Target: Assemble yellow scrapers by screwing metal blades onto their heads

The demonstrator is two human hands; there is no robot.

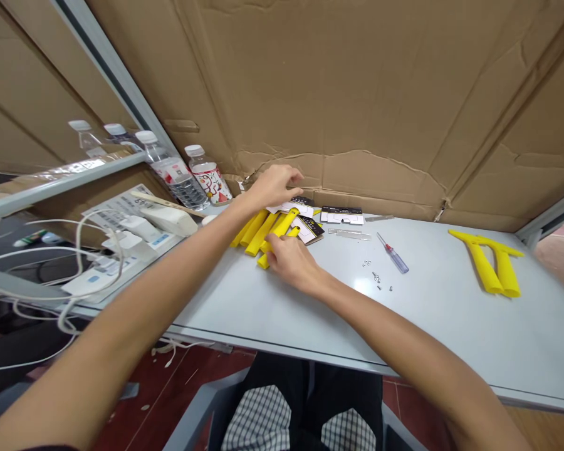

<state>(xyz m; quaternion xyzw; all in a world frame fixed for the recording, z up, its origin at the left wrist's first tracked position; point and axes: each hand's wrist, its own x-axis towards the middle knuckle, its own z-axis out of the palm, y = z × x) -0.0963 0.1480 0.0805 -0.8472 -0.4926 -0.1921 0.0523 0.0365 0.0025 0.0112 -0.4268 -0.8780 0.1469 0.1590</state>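
Several yellow plastic handles (252, 233) lie in a pile on the white table. My right hand (292, 262) is at the near side of this pile, its fingers curled and closed on one yellow handle (264, 260). Raised over the far side of the pile is my left hand (278, 185), thumb and fingers apart, with nothing visible in it. Black-and-white printed cards (309, 229) lie partly under the handles. Another printed card pack (342, 215) sits to their right, beside thin clear strips (350, 234).
A screwdriver (395, 255) and small loose screws (376, 277) lie right of the hands. Two yellow T-shaped tools (491, 263) rest farther right. Water bottles (209, 175), a power strip (101, 275) and white cables crowd the left. A cardboard wall (357, 94) stands behind.
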